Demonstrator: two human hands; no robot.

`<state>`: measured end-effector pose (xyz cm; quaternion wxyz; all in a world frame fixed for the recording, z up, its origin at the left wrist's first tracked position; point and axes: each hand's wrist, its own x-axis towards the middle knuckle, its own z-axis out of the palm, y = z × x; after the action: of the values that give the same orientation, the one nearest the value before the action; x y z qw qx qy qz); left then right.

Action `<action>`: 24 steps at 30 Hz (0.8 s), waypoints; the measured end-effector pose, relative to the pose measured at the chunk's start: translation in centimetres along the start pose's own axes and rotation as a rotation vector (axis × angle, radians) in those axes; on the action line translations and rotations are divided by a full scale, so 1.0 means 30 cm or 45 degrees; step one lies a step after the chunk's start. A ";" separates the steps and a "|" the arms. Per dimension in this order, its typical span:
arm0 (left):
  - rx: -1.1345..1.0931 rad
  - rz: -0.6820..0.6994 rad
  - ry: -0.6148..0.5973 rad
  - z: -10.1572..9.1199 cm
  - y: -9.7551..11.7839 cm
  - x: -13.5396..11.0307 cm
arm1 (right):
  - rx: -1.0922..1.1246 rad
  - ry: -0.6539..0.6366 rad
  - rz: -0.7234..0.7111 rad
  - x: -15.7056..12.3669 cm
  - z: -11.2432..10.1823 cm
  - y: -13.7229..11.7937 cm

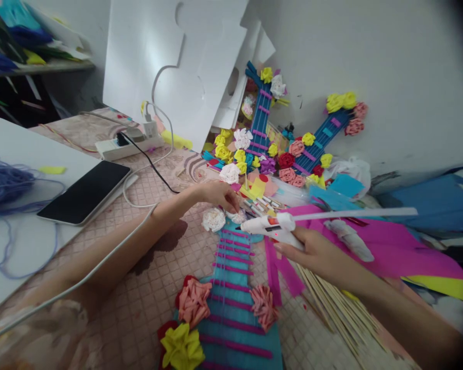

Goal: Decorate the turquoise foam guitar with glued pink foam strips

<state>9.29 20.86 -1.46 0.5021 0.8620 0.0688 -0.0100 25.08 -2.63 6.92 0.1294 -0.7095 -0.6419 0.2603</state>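
Note:
In my right hand (303,244) is a white glue gun (272,226), a long glue stick (355,213) jutting from its back. Its dark nozzle points left, at the top end of a turquoise guitar-shaped cutout (235,246) with magenta strips across it. My left hand (220,195) is closed, its fingertips pinching a small white paper flower (237,217) at that end, close to the nozzle. Another white paper flower (213,219) lies just left of it. Lower on the cutout are pink flowers (195,302) and a yellow flower (182,347).
Decorated blue guitar shapes (260,121) lean against the wall. Left are a phone (85,192), purple yarn (3,185) and a power strip (125,146); a white cable (100,272) crosses my left forearm. Wooden skewers (335,313) and magenta sheets (401,246) lie right.

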 end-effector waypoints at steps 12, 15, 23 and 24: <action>0.043 0.030 0.026 0.001 -0.020 0.010 | 0.322 -0.183 -0.296 -0.128 0.125 -0.020; 0.045 0.041 0.018 0.001 -0.029 0.014 | 0.289 -0.108 -0.222 -0.166 0.141 0.025; 0.079 0.050 -0.007 -0.005 -0.069 0.028 | 0.094 0.187 -0.011 -0.344 0.160 0.288; 0.082 0.051 -0.009 -0.006 -0.072 0.029 | 0.094 0.192 -0.015 -0.352 0.164 0.307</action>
<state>9.86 22.16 -3.31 0.4743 0.8789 0.0495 -0.0051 29.77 -15.00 0.21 0.2050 -0.7182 -0.6244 0.2287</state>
